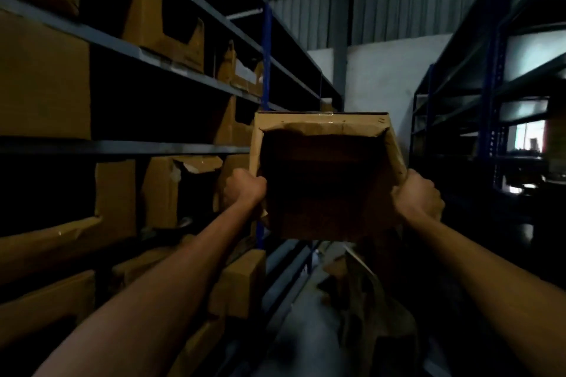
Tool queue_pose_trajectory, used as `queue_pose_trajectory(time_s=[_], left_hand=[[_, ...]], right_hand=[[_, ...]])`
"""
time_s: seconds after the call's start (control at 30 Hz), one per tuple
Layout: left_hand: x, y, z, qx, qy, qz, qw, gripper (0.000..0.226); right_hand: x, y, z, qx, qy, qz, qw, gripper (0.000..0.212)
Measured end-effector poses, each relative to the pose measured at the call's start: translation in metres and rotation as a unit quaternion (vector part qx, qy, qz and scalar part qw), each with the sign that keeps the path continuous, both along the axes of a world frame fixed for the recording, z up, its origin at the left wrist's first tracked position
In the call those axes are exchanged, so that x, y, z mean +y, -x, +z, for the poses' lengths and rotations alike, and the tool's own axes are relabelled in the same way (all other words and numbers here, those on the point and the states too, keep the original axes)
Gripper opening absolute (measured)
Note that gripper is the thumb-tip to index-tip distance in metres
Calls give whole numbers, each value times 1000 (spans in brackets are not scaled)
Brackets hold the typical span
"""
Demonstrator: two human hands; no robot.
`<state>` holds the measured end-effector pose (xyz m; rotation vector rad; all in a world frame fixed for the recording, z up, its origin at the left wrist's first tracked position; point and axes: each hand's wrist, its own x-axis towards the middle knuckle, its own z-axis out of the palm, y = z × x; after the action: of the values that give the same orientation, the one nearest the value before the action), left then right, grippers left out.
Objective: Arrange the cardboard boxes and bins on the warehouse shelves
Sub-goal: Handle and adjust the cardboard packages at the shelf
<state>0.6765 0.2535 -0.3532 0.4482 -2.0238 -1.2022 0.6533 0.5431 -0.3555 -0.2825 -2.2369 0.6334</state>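
Reaching forward with both arms, gripping the box [321, 122] by its side edges, left hand [245, 190] and right hand [418, 196] curled tight. Holding it raised in the aisle beside the shelves [122, 147], opening tipped back, interior too dark to tell the contents.

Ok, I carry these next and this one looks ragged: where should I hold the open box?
Probably by its two side walls, low down, one hand from each side, as the left hand and right hand grip the box now. Its mouth faces the person and the top rim is torn, so the straight side edges look the firmer hold.
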Motion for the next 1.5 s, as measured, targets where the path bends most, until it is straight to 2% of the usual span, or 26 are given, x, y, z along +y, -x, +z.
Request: queue_pose_trajectory(time_s=[0.37, 0.67, 0.77, 0.9, 1.03, 1.13, 1.2, 1.23, 1.33, 1.4, 1.5], left_hand=[[-3, 2, -154, -139, -4, 17, 990, 21], [-45, -60, -280, -248, 10, 33, 968, 35], [-51, -84, -320, -278, 2, 64, 958, 33], [-57, -106, -353, -332, -23, 119, 936, 30], [-67, -116, -362, -348, -11, 151, 925, 26], [-82, -118, -362, -360, 35, 121, 924, 28], [-94, -115, -359, -366, 79, 93, 923, 29], [-99, -114, -357, -372, 107, 79, 919, 29], [-104, -109, -354, -394, 199, 39, 896, 30], [-102, -104, -351, -403, 272, -1, 874, 30], [-90, -91, -336, -410, 396, -107, 815, 21]], right_hand=[[-19, -6, -153, -165, 16, 12, 986, 20], [-73, -44, -274, -269, 28, 55, 961, 27], [-87, -63, -319, -299, 35, 61, 952, 30], [-106, -80, -357, -340, 36, 89, 936, 30], [-116, -86, -377, -383, 36, 102, 917, 30], [-122, -85, -379, -443, 62, 161, 880, 49], [-126, -83, -377, -465, 128, 156, 862, 80], [-128, -79, -377, -461, 123, 153, 865, 94], [-135, -66, -374, -431, 25, 204, 879, 114], [-143, -59, -371, -419, -22, 270, 867, 119], [-156, -50, -367, -394, -108, 351, 843, 120]])
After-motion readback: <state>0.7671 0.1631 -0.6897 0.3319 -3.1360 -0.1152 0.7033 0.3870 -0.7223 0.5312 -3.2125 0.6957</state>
